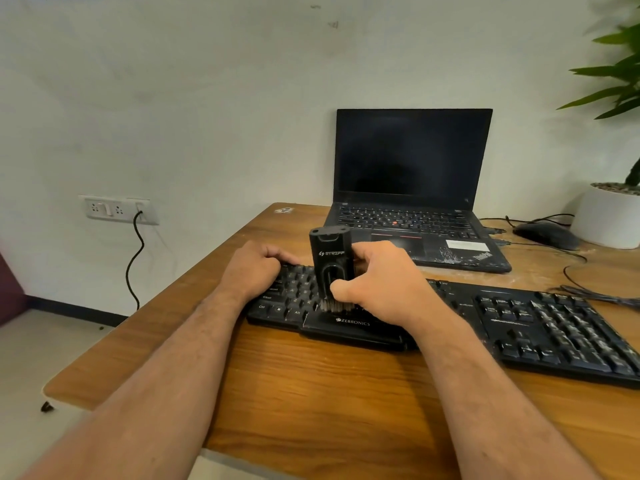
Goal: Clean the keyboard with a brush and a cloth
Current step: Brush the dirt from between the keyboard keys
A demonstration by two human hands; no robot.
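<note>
Zebronics keyboard (519, 327) sits on the wooden desk (311, 393), angled, its left end near me and its right end running off toward the frame edge. I have the right hand (384, 285) curled round the lower body of the black Striff brush (332, 268), thumb across the front and fingers wrapped behind. The brush stands upright, bristles down and touching the keys just above the spacebar row, which I judge is the brushing step of the task. The grip is low near the bristles, likely for control and pressure between keys. The left hand (256, 268) is curled over the keyboard's top-left corner, gripping the edge; I read that as bracing so the board doesn't slide under the strokes.

Behind the keyboard is an open ThinkPad laptop (412, 188) with a dark screen, out of the brushing path. A mouse (547, 235) and a white plant pot (606, 216) sit far right, with cables (588, 292) trailing by the keyboard's back edge. A wall socket (117, 209) with a plugged cord is at left.

Hidden: I find no cloth anywhere in view. The right hand covers the keys in the middle of the board, and the left-hand fingertips are tucked out of sight. The right keys look dusty or smeared, but motion blur makes that hard to tell. The plant is cut off at the frame edge.
</note>
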